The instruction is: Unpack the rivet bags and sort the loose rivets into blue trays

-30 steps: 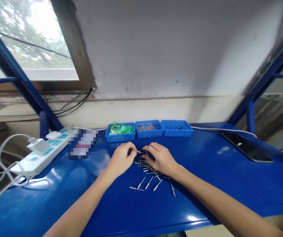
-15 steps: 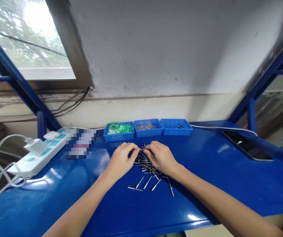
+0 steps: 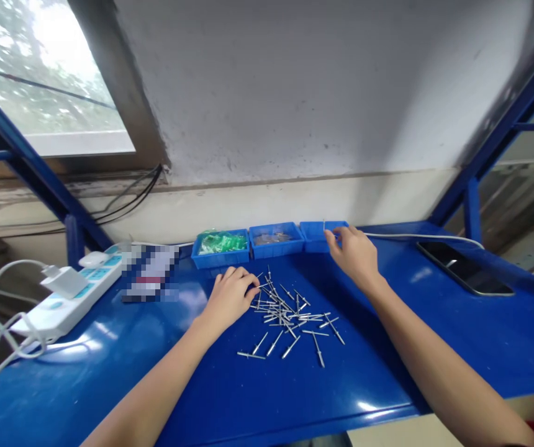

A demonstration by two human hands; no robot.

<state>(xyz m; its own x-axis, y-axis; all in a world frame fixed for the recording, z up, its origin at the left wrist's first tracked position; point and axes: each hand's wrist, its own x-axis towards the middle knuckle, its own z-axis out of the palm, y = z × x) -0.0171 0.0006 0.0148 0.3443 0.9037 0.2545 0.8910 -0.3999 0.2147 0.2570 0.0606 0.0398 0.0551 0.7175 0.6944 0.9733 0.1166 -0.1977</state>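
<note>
Silver rivets [image 3: 282,312] lie scattered across the blue table [image 3: 202,397], the left hand [image 3: 232,299] pinching one rivet [image 3: 263,285] beside them, the right hand [image 3: 356,256] pinching another rivet [image 3: 324,225] at the rightmost bin [image 3: 314,246]!

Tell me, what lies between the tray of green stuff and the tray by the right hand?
In the head view, the middle blue tray, holding small brownish pieces, stands between them; the right hand is by the right tray.
</note>
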